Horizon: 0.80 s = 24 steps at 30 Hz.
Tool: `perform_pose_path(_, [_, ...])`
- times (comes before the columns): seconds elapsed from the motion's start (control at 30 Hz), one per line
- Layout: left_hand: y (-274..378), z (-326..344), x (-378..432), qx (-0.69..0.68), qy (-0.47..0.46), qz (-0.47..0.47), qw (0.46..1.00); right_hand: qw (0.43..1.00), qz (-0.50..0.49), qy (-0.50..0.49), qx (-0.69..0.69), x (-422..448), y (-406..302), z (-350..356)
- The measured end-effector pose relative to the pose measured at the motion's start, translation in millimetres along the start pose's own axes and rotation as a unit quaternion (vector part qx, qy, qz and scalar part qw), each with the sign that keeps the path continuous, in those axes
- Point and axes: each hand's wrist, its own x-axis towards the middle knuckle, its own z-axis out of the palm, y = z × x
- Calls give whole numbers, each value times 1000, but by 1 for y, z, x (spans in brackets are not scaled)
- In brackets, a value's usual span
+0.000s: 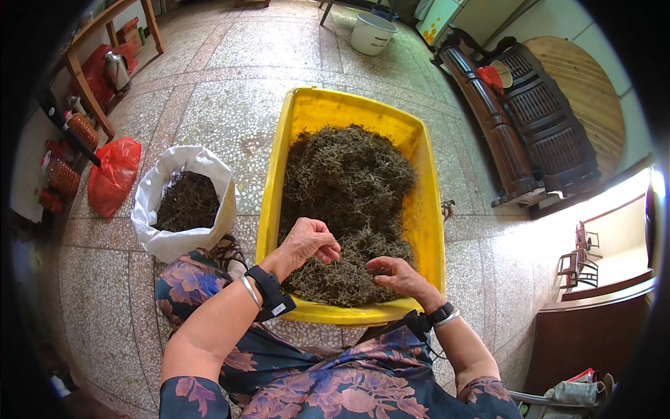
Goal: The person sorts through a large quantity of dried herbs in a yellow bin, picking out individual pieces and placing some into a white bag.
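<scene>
A yellow plastic tub (419,209) stands on the floor before me, holding a heap of dry, dark, twiggy plant material (350,162). My left hand (312,242) is over the near part of the heap, its fingers curled in with the thumb against them. Whether a bit of the plant is pinched there is hidden. Lower and to the right, my right hand (396,276) hovers at the heap's near edge with fingers bent and apart, nothing visible in them. Left of the tub, a white woven sack (152,238) with a rolled-down rim contains more of the dark twigs (189,204).
A red plastic bag (114,175) lies left of the sack, near bottles of reddish contents (63,175) and a metal thermos flask (116,73). A white bucket (372,34) stands beyond the tub. Dark wooden furniture (544,115) leans along the right wall by a round wooden board (586,94).
</scene>
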Motion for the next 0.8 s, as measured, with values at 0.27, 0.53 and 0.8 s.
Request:
perform_pose_path(0.27, [4,-2,-6,122,21,-19,992,914,-132,117,-365,10,-26,19])
perform_pose_path(0.53, [1,-5,-17,293,34,-22,955,868,-260,-8,-424,71,-35,50])
perform_pose_path(0.8, [-4,-8,-13,274,-4,-2,962,962,-131,7,-239,54,-43,18])
